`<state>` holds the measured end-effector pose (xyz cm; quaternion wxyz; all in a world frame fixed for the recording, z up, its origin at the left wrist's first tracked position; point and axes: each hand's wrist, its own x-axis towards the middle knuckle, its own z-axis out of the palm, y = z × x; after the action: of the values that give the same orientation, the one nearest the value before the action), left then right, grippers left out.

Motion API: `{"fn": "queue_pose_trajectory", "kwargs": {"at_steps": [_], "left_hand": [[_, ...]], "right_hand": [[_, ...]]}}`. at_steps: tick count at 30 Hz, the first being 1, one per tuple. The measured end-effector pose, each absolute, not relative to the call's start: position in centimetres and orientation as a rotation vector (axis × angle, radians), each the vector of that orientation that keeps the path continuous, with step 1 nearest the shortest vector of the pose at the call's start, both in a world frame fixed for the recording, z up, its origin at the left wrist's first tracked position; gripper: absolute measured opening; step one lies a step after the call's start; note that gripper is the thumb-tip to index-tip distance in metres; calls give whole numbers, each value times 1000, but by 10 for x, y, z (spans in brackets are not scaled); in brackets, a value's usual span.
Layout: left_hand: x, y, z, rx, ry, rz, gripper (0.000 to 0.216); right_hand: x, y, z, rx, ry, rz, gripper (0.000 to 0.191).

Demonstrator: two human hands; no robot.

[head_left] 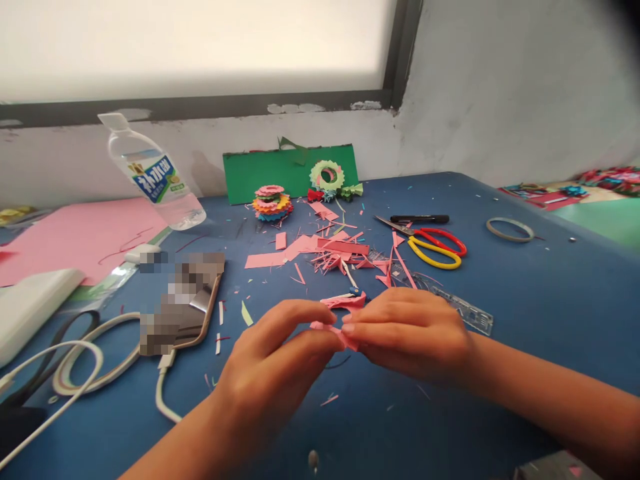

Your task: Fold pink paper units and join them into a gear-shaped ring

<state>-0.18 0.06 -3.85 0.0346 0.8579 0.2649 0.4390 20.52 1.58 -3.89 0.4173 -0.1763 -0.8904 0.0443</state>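
Note:
Pinched between both my hands is a small pink folded paper piece (350, 303), mostly covered by my fingers. My left hand (280, 363) grips it from the left with thumb and fingertips. From the right, my right hand (415, 330) presses its fingers together on the same paper. Just beyond them lies a heap of pink paper strips and thin offcuts (343, 247). Scissors (430, 247) with one red and one yellow handle rest to the right of the heap, beside a black pen (420, 219). A clear plastic ruler (465, 310) lies partly behind my right hand.
Paper rosettes (271, 203) and a pale green paper ring (327, 175) stand before a green board (290, 167). At left are a tilted water bottle (155, 173), a phone (195, 300) with a white cable, a tape roll (95, 383) and pink sheets (95, 230). Another ring (510, 230) lies right.

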Motion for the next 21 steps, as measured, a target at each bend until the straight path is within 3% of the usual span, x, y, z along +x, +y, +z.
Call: {"fn": "queue_pose_trajectory", "kwargs": {"at_steps": [4, 21], "left_hand": [[-5, 0, -39, 2665, 675, 1323, 20], [-9, -9, -31, 2813, 624, 1260, 16]], "right_hand": [[210, 15, -33, -384, -2366, -57, 22], [207, 14, -30, -297, -2227, -101, 10]]}}
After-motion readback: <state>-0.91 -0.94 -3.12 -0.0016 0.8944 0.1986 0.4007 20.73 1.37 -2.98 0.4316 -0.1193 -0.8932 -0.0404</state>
